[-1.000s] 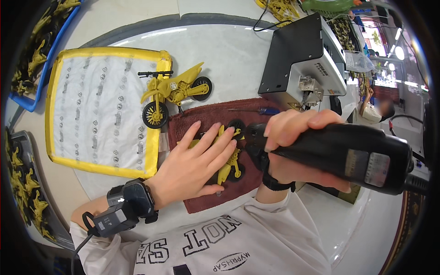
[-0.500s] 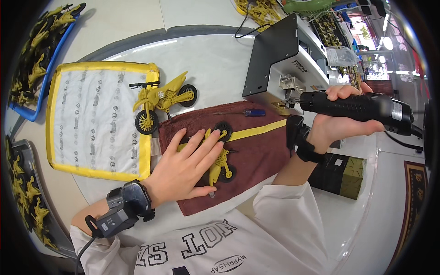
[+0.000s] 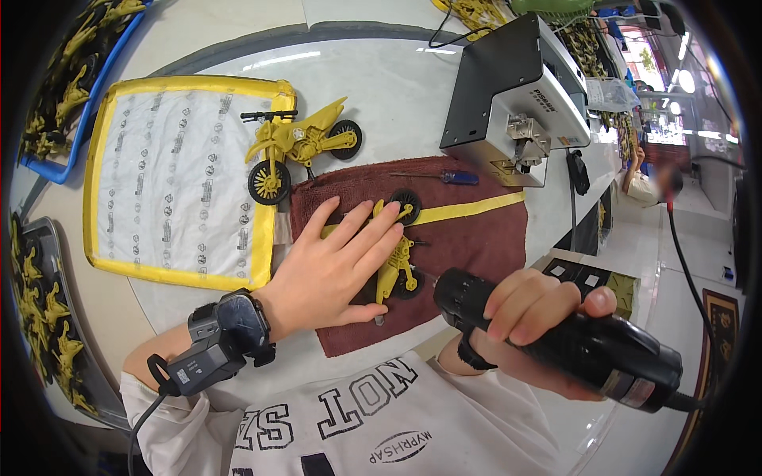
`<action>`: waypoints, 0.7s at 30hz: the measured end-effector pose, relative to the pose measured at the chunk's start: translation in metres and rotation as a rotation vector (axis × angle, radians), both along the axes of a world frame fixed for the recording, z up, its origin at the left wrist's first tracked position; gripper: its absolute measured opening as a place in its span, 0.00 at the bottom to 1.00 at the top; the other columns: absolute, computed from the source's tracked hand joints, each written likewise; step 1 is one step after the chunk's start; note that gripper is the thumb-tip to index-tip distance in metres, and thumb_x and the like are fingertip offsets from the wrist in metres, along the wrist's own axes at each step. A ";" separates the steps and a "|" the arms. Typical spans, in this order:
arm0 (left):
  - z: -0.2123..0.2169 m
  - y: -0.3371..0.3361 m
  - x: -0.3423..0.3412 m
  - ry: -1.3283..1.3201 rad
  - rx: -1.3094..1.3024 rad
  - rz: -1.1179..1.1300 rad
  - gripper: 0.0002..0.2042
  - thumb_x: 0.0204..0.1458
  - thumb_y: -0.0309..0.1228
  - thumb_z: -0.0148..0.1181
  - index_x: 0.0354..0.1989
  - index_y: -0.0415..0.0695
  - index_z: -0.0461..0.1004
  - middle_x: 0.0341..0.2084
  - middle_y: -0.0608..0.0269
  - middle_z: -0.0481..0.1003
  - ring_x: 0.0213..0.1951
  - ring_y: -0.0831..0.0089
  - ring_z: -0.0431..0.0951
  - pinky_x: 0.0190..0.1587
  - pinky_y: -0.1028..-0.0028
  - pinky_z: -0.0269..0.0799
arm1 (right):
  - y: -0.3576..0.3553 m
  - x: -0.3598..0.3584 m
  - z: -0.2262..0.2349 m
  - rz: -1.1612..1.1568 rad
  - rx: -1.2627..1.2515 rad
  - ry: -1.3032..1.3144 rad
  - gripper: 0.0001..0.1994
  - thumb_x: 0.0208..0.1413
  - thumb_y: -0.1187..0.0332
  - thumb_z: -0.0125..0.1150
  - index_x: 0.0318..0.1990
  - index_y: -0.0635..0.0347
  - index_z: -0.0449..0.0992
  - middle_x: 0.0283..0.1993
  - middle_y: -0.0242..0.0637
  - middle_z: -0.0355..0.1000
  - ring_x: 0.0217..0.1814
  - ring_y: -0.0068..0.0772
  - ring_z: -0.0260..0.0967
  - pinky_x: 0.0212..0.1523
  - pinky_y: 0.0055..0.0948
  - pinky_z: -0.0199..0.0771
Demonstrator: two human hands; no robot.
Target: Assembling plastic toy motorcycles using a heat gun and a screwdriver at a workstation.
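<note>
My left hand (image 3: 337,262) lies flat with fingers spread over a yellow toy motorcycle (image 3: 394,270), pressing it on its side on a maroon towel (image 3: 476,230). Its black wheels show beyond my fingers; part of the frame is hidden under the palm. In my right hand (image 3: 540,317) is a black electric screwdriver (image 3: 635,361), fingers wrapped round its body, its front end pointing left toward the toy's lower wheel, just short of it. A second yellow toy motorcycle (image 3: 305,145) lies past the towel's far left corner. A small blue-handled screwdriver (image 3: 459,178) rests at the towel's far edge.
A grey-and-black box-shaped machine (image 3: 508,103) with a metal front fitting stands at the far right. To the left lies a white pad (image 3: 167,190) edged in yellow tape. A blue crate (image 3: 48,170) and a grey tray (image 3: 67,309) at far left hold several yellow toy parts.
My right hand has brought the electric screwdriver away from the machine's front fitting, down and toward the toy. My left hand stays on the toy; the whole view has shifted slightly.
</note>
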State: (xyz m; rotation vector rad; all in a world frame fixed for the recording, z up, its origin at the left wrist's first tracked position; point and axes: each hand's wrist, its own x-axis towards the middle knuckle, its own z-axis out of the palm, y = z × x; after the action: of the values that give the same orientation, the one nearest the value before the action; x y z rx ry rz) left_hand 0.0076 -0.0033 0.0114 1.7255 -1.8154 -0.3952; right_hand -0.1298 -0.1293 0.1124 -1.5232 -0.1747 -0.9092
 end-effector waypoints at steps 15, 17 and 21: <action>0.001 -0.003 0.002 0.011 0.009 -0.010 0.41 0.34 0.51 0.66 0.57 0.42 0.62 0.61 0.55 0.57 0.59 0.59 0.61 0.60 0.54 0.52 | -0.012 0.016 -0.028 -0.107 0.172 -0.037 0.44 0.43 0.28 0.49 0.48 0.65 0.58 0.23 0.45 0.67 0.16 0.38 0.64 0.20 0.36 0.65; 0.001 -0.004 0.001 0.013 0.024 -0.020 0.41 0.34 0.52 0.65 0.58 0.42 0.61 0.62 0.54 0.57 0.59 0.58 0.61 0.60 0.53 0.51 | -0.014 0.018 -0.030 -0.123 0.106 -0.002 0.42 0.43 0.29 0.50 0.46 0.63 0.59 0.21 0.40 0.66 0.15 0.34 0.62 0.18 0.31 0.63; 0.000 -0.004 0.002 0.003 0.044 -0.021 0.42 0.35 0.53 0.64 0.58 0.41 0.60 0.62 0.54 0.56 0.60 0.57 0.60 0.60 0.52 0.49 | -0.020 0.022 -0.032 -0.016 0.030 0.034 0.42 0.42 0.30 0.54 0.45 0.65 0.58 0.22 0.42 0.67 0.16 0.35 0.65 0.20 0.31 0.67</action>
State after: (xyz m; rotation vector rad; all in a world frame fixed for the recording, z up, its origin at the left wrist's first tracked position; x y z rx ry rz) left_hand 0.0093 -0.0072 0.0112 1.7360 -1.8367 -0.4491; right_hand -0.1082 -0.1490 0.0807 -1.5131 -0.1242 -0.8944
